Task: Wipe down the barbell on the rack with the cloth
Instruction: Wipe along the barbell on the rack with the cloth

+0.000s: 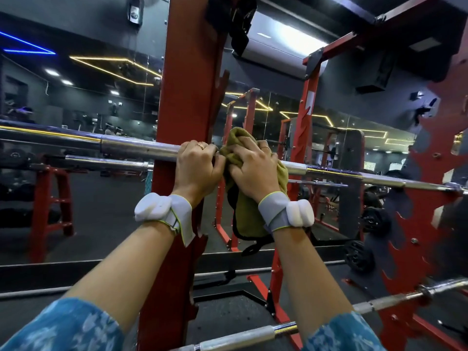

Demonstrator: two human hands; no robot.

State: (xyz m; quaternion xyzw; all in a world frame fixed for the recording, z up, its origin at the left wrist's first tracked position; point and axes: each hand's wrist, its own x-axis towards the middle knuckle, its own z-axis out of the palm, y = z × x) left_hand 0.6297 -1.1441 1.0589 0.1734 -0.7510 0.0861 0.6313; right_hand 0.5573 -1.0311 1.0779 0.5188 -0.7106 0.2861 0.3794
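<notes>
A chrome barbell runs across the view at chest height, resting on a red rack upright. My left hand grips the bar just right of its thick sleeve, fingers curled over the top. Right beside it, my right hand clutches an olive-green cloth bunched around the bar. The cloth's lower part hangs down behind my right wrist. The stretch of bar under the cloth is hidden.
A second red upright with flame-shaped cutouts carries the bar's right end. Lower bars cross near my forearms. A wall mirror stands behind the rack. Black weight plates lie on the floor at right.
</notes>
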